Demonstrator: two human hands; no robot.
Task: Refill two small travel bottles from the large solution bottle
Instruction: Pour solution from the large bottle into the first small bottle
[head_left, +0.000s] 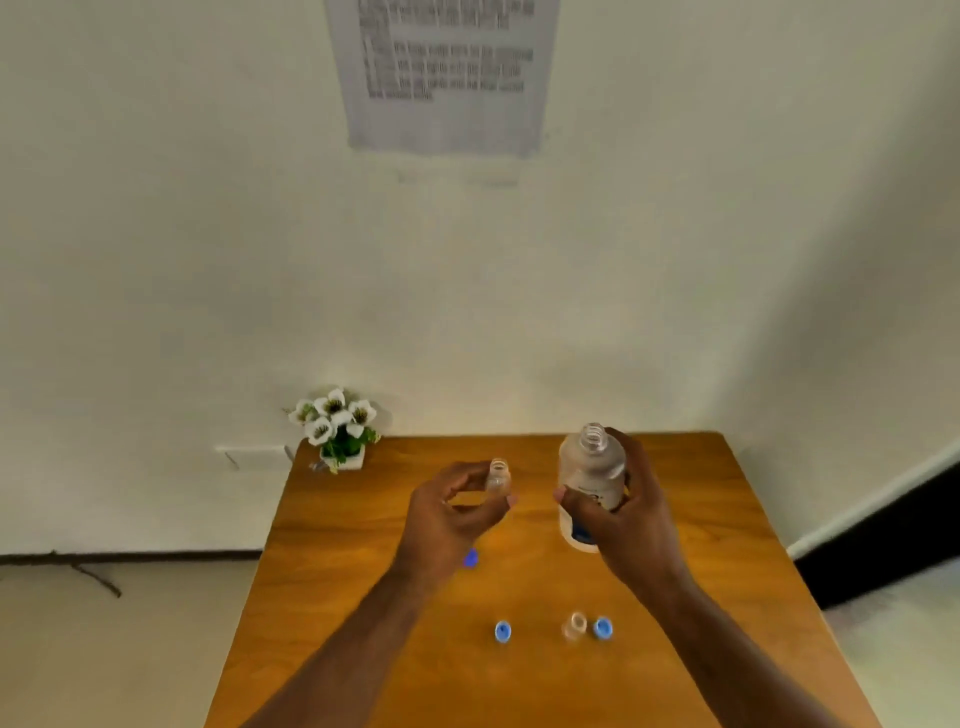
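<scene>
My left hand (449, 512) holds a small clear travel bottle (498, 475) upright above the wooden table (337, 571), its neck uncapped. My right hand (621, 525) grips the large solution bottle (592, 470), which is clear with a white and blue label, uncapped and roughly upright, just right of the small bottle. A second small clear bottle (574, 626) stands uncapped near the table's front. Blue caps lie beside it on the right (603, 628) and further left (503, 632). Another blue cap (470, 558) shows partly under my left wrist.
A small white pot of white flowers (337, 426) stands at the table's back left corner against the wall. A printed sheet (441, 73) hangs on the wall above. The floor drops away on both sides of the table.
</scene>
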